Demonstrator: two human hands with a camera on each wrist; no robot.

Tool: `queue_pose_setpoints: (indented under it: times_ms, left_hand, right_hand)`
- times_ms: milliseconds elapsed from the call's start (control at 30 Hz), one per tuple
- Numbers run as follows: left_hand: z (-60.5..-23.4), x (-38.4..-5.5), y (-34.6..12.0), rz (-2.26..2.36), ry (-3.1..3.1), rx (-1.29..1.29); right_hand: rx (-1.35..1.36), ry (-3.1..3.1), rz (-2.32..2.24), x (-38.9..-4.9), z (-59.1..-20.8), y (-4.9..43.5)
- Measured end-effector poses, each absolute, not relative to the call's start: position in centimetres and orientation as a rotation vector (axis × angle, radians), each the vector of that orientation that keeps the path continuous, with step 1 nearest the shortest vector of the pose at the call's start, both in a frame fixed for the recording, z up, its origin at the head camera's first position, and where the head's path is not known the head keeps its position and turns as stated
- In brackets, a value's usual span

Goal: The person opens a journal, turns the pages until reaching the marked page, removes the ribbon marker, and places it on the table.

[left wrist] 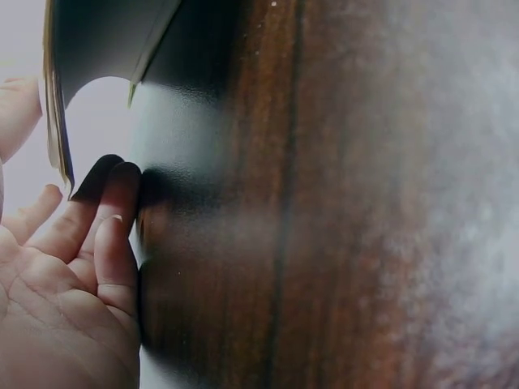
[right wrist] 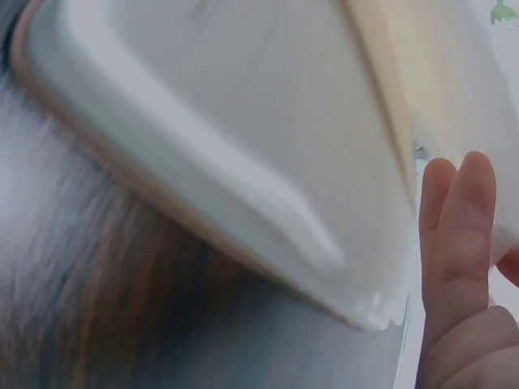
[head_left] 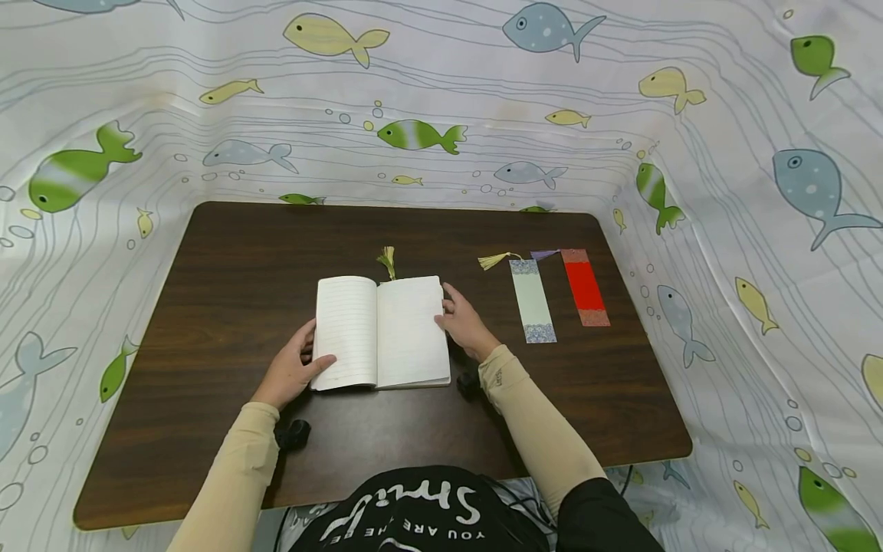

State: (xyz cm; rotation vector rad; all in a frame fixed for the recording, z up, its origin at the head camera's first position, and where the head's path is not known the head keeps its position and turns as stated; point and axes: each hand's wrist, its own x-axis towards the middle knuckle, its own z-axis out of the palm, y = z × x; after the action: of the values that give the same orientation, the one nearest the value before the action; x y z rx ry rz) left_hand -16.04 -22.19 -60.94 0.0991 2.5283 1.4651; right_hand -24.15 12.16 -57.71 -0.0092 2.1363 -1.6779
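An open notebook (head_left: 412,330) lies on the dark wooden table, ruled lines showing on its left page. My left hand (head_left: 293,368) holds its left edge, thumb over the page; in the left wrist view the fingers (left wrist: 117,194) are beside and below the cover. At the right edge my right hand (head_left: 469,322) grips the pages between thumb and fingers. The right wrist view shows a raised page (right wrist: 454,89) by the straight fingers (right wrist: 466,219), with the thumb partly hidden. A yellow-green tassel (head_left: 388,261) sticks out above the notebook's top; whatever it hangs from is hidden.
To the right lie a pale green bookmark (head_left: 531,301) with a yellow tassel (head_left: 494,261) and a red bookmark (head_left: 585,287) with a purple tassel (head_left: 544,254). Fish-patterned cloth (head_left: 428,84) surrounds the table (head_left: 241,261). Black devices (head_left: 293,435) sit by both wrists.
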Motion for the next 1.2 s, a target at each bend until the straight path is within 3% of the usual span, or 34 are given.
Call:
queue_pose_setpoints:
  times_ms: [300,500,967,1200]
  left_hand:
    - [-60.9,-16.0,-22.1,1.460,2.549,0.105]
    - [-60.9,-15.9,-22.1,1.464,2.546,0.109]
    - [-61.1,-15.9,-22.2,1.527,2.508,0.130]
    - [-60.5,-15.8,-22.6,1.638,2.429,0.039]
  right_hand:
    - [-0.044,1.852,-1.918,-23.4,-55.9,11.1]
    - [-0.294,1.694,-1.946,-22.5,-54.8,9.7]
    - [-1.056,2.306,-0.962,-19.2,-56.2,5.0]
    - [-1.157,2.450,-0.655,-18.5,-56.5,4.2]
